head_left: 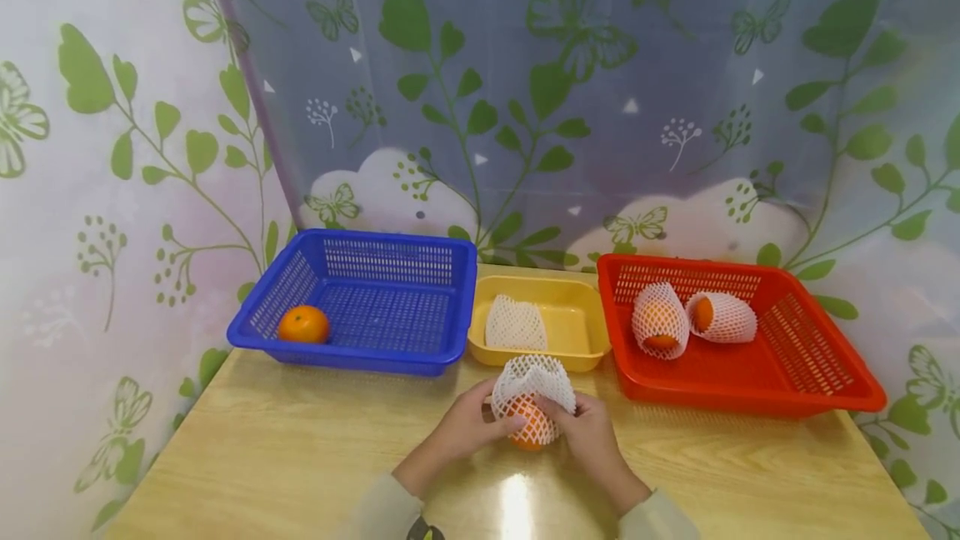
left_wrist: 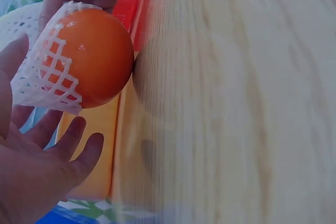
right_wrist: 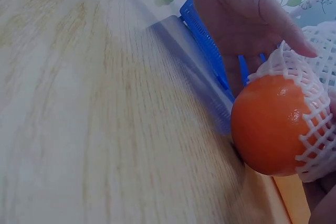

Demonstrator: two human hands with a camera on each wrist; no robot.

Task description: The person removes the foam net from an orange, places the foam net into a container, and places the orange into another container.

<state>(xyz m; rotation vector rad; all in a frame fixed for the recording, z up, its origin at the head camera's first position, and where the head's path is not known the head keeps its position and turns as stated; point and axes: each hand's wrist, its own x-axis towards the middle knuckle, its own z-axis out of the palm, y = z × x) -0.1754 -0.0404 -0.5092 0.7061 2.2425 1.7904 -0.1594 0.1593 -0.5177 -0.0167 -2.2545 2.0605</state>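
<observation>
Standing just above the table [head_left: 300,457], close to the person and in front of the yellow tray [head_left: 585,340], the orange [head_left: 527,427] is held between both hands, half sheathed in a white foam net [head_left: 534,386]. The net's long axis runs upright: its open, scalloped mouth points up and away from the fruit, while the bare lower half of the orange bulges out below the mesh. The right hand [head_left: 592,432] is seen with fingers curled onto the net's right side, so that grip is clamped on the sleeve. The left hand [head_left: 468,423] lies against the other side; from the left wrist view its fingers [left_wrist: 79,145] appear spread and fairly straight beside the fruit, touching rather than clenching. Both hands are equally near, one on each flank, with the orange exposed downward between them. A bare orange [head_left: 303,325] lies in the blue basket [head_left: 390,352] to the left, and two netted ones [head_left: 660,319] lie in the red basket [head_left: 750,390] to the right.
</observation>
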